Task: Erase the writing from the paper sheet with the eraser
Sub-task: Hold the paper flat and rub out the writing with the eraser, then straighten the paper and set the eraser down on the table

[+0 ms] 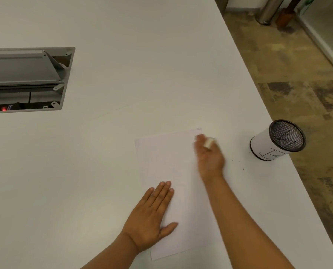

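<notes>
The right hand [210, 158] is blurred with motion over the far right corner of the paper sheet [173, 171], its fingers closed round a small white eraser [209, 142] that shows between the fingertips. Whether the eraser touches the paper at this instant cannot be told through the blur. The left hand [152, 214] lies open and flat, palm down, on the near left part of the sheet, fingers spread toward its middle and thumb out to the right, pinning it to the desk [103, 152].

The sheet lies slightly askew near the right edge of the desk, its near end close to the person. Its surface looks almost blank: only very faint marks can be guessed at, too pale to read. Judging from that, most of the writing appears already gone, and what is left seems to be a last pass at the far right corner, then perhaps a check for pale traces under or near the left hand.

A few dark specks lie on the desk right of the right hand. Farther right, at the desk's right edge, stands a mesh pen cup [276, 140] wrapped in white paper. A grey cable hatch [29, 78] is set into the desk at the far left.
</notes>
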The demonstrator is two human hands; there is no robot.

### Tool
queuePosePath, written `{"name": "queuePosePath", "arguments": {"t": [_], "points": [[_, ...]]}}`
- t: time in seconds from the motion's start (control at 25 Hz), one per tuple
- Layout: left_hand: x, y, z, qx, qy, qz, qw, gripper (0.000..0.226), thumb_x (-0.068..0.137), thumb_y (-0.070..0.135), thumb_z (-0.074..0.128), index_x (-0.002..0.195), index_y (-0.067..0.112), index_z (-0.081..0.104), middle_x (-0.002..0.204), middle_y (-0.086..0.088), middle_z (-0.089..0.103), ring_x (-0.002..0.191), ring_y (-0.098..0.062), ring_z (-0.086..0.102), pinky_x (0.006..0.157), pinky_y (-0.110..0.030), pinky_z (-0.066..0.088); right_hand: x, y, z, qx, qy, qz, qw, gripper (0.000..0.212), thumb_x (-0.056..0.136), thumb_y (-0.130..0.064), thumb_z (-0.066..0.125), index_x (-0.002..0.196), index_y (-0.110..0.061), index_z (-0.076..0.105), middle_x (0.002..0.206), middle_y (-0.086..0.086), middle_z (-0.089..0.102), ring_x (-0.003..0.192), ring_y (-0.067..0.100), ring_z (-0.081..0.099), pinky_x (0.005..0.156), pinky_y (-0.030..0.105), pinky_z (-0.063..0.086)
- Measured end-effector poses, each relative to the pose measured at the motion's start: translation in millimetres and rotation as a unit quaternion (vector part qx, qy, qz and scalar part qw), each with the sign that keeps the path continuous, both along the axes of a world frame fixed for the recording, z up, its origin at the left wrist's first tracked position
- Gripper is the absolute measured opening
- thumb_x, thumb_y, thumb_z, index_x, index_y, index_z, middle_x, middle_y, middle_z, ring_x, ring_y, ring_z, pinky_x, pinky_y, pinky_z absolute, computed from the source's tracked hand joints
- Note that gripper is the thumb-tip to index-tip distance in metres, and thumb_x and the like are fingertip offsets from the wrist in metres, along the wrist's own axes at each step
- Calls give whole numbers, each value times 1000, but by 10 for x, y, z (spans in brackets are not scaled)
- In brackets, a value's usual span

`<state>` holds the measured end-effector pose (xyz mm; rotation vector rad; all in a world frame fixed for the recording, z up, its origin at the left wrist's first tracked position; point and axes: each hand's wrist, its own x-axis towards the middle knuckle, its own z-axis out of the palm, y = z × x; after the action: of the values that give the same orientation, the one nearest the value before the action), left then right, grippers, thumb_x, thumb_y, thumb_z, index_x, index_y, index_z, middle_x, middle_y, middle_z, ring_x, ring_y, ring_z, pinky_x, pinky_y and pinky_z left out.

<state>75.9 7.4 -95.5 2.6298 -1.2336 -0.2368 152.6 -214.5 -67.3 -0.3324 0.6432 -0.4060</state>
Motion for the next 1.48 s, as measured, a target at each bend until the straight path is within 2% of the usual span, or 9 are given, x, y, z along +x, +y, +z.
{"name": "queuePosePath", "arguments": {"t": [0.12, 0.2, 0.36, 0.52, 0.76, 0.92, 1.08, 1.24, 1.48], "points": [[-2, -6, -8, 0, -5, -1, 1000, 77, 91, 62, 35, 146, 9, 29, 155, -6, 22, 143, -18, 19, 111, -35, 19, -153, -457, 85, -127, 75, -147, 978, 6, 91, -12, 50, 86, -11, 52, 94, 7, 60, 86, 18, 64, 79, 24, 54], [4, -11, -4, 2, -8, -2, 1000, 77, 91, 61, 36, 146, 9, 30, 155, -7, 22, 143, -18, 19, 111, -35, 19, -133, -217, 133, -168, 62, -114, 977, 7, 90, -19, 49, 86, -13, 50, 94, 4, 61, 86, 15, 63, 80, 23, 53], [3, -11, 2, 8, -9, 3, 1000, 77, 90, 62, 35, 146, 10, 30, 155, -5, 23, 144, -17, 16, 112, -34, 17, 49, 629, 131, -195, 68, 154, 966, 8, 92, -17, 46, 93, -11, 52, 101, 6, 60, 91, 17, 63, 85, 26, 52], [10, -5, -1, 3, -12, 3, 1000, 75, 92, 61, 34, 147, 10, 28, 155, -6, 23, 144, -17, 14, 113, -35, 16, -50, 254, 156, -282, 146, 50, 947, 14, 96, -14, 38, 88, -18, 49, 96, 3, 58, 84, 15, 60, 72, 19, 51], [28, -4, 74, -39, -13, 115, 993, 70, 94, 58, 25, 148, 13, 24, 157, -10, 14, 145, -24, 12, 114, -43, 9, -696, 19, 223, -561, 344, 146, 739, 14, 94, -18, 42, 102, -10, 51, 105, 8, 56, 100, 24, 52, 83, 27, 39], [47, -109, 183, -164, 113, 391, 899, 84, 87, 68, 14, 147, 9, 22, 155, -5, 21, 143, -20, 16, 117, -35, 11, -965, 208, 115, -646, 360, 206, 641, 31, 95, -21, 39, 119, -4, 46, 118, 7, 51, 117, 20, 43, 97, 25, 34], [-125, -415, 481, -232, 221, 469, 823, 68, 93, 36, 49, 148, 11, 19, 152, -4, 26, 141, -16, 14, 114, -34, 22, -1106, 209, 173, -640, 359, 236, 637, 32, 95, -23, 38, 122, -7, 44, 124, 11, 49, 117, 20, 44, 97, 28, 39], [12, -600, 642, -224, 258, 588, 734, 67, 90, 17, 57, 146, 4, 23, 148, -13, 32, 137, -32, 21, 109, -49, 29, -1204, 174, 190, -652, 349, 258, 621, 31, 95, -21, 39, 123, -9, 43, 124, 10, 49, 115, 20, 46, 94, 28, 42], [151, -613, 667, -191, 285, 637, 691, 66, 86, 13, 60, 143, 5, 27, 140, -20, 39, 125, -41, 41, 100, -53, 38, -1339, 160, 167, -663, 338, 257, 617, 37, 95, -20, 41, 131, -12, 39, 129, 9, 45, 116, 17, 45, 97, 24, 39]]}}
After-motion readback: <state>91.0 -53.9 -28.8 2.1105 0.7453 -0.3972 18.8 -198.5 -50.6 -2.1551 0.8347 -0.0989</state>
